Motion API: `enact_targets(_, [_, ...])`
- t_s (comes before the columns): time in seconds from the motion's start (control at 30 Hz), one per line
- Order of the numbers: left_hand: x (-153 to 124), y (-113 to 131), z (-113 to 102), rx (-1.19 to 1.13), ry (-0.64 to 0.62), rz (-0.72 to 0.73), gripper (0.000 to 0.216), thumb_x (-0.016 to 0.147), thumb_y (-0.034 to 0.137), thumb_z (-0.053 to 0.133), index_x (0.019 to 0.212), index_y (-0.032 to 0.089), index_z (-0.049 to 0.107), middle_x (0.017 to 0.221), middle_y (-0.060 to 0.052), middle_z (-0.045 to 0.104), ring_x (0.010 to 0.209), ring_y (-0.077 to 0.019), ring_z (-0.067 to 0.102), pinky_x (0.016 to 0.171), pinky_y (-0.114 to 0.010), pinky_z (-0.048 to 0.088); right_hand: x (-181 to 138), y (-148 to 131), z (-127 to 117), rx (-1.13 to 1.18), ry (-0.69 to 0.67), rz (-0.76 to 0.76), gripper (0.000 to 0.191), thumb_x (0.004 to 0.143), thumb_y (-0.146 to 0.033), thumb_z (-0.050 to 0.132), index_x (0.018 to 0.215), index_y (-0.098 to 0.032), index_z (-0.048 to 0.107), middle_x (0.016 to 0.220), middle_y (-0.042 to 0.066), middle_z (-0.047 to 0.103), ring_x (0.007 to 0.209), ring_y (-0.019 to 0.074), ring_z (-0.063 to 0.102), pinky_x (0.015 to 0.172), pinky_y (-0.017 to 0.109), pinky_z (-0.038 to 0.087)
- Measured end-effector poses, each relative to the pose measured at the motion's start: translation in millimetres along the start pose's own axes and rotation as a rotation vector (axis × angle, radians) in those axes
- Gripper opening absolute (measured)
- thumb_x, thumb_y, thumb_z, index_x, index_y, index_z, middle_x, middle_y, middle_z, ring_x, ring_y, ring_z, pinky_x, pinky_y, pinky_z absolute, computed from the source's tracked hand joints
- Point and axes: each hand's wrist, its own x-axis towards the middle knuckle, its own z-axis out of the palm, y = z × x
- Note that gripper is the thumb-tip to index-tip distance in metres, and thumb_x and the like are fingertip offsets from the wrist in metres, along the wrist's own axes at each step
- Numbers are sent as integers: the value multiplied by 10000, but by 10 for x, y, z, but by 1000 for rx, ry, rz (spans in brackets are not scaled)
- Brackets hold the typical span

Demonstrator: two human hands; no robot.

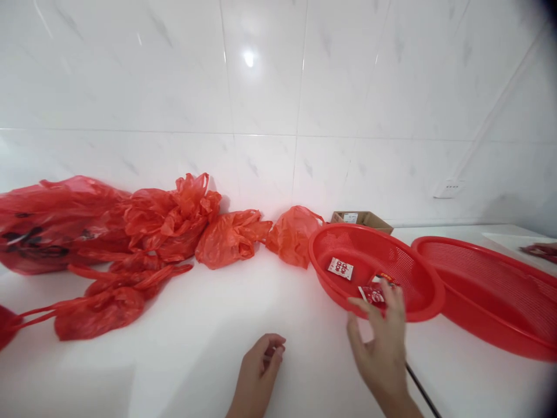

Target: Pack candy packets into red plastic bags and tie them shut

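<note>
My right hand [383,348] reaches over the near rim of a round red plastic basket [324,287], its fingers spread and thumb apart. Just beyond the fingertips lies a dark red packet with white print [371,294], partly covered by the hand. Also in the basket is a white card with red characters [340,268], left of the packet. My left hand [261,371] rests over the white table with fingers loosely curled toward the thumb; nothing shows in it.
Several red plastic bags [169,220] line the left and middle of the white table [209,313]. A cardboard box [374,222] stands behind the round basket. A second, longer red basket [483,284] sits at right. A thin dark cord or rod [422,390] runs beside my right wrist.
</note>
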Motion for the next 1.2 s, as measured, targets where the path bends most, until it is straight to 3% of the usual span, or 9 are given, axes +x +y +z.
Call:
enact_targets(0.13, [5, -22, 11, 10, 8, 17, 305, 874, 462, 523, 962, 201, 653, 811, -50, 640, 711, -186, 568, 665, -286, 460, 152, -376, 548, 227, -401, -70, 196, 903, -234, 487, 1034, -232, 633, 1395, 90, 474, 1351, 257, 390, 1106, 498, 323])
enact_targets(0.23, [-9, -38, 49, 0, 40, 25, 287, 874, 453, 526, 935, 205, 655, 783, -42, 639, 694, -179, 557, 656, -284, 448, 444, -374, 1135, 138, -705, 69, 318, 877, -278, 555, 1185, -223, 610, 1457, 115, 398, 1371, 277, 363, 1069, 442, 372])
enact_targets(0.4, [-17, -100, 14, -125, 160, -4, 315, 849, 477, 552, 1001, 213, 633, 931, -67, 647, 815, -206, 599, 701, -308, 498, 751, -339, 1633, 68, -773, 114, 287, 893, -207, 499, 1133, -142, 642, 1222, 168, 596, 1195, 310, 533, 1020, 495, 369])
enact_targets(0.6, [144, 83, -322, 50, 472, 121, 411, 878, 444, 529, 1232, 240, 486, 1302, -112, 503, 1188, -262, 509, 979, -445, 451, 108, -776, 1096, 309, -921, -222, 296, 880, -293, 565, 1154, -201, 630, 1218, 77, 623, 1147, 219, 534, 1060, 393, 344])
enact_targets(0.77, [333, 186, -343, 390, 329, 192, 492, 905, 444, 486, 1346, 230, 437, 1388, -138, 418, 1341, -292, 375, 1089, -516, 339, -117, -887, 524, 487, -1175, -482, 481, 864, -423, 608, 1260, -150, 595, 1333, 141, 553, 1234, 276, 482, 1082, 432, 341])
enact_targets(0.87, [423, 114, -335, 605, 375, 107, 731, 844, 509, 552, 1456, 192, 312, 1472, -194, 300, 1356, -375, 336, 1034, -547, 383, 123, -727, 188, 583, -1265, -535, 415, 895, -444, 581, 1207, -179, 644, 1301, 102, 593, 1191, 217, 539, 1079, 359, 362])
enact_targets(1.0, [581, 72, -430, 959, 324, 23, 688, 850, 462, 531, 1436, 147, 359, 1415, -213, 402, 1233, -410, 437, 915, -551, 437, 820, -400, -125, 586, -1111, -390, 322, 931, -404, 536, 1158, -215, 664, 1209, 40, 655, 1113, 156, 594, 985, 274, 441])
enact_targets(1.1, [697, 114, -543, 1054, 221, 8, 398, 888, 389, 456, 1185, 164, 596, 1227, -174, 575, 1102, -384, 516, 861, -523, 440, 1416, -44, -16, 308, -993, -223, 288, 966, -364, 446, 1171, -277, 628, 1211, -3, 647, 1106, 158, 594, 940, 301, 466])
enact_targets(1.2, [717, 203, -642, 1034, 178, 18, 307, 909, 355, 413, 1012, 198, 656, 1132, -126, 630, 1021, -344, 560, 813, -458, 454, 1749, 398, 328, -44, -1083, -84, 313, 934, -339, 488, 1215, -257, 598, 1236, 41, 632, 1112, 208, 597, 923, 330, 466])
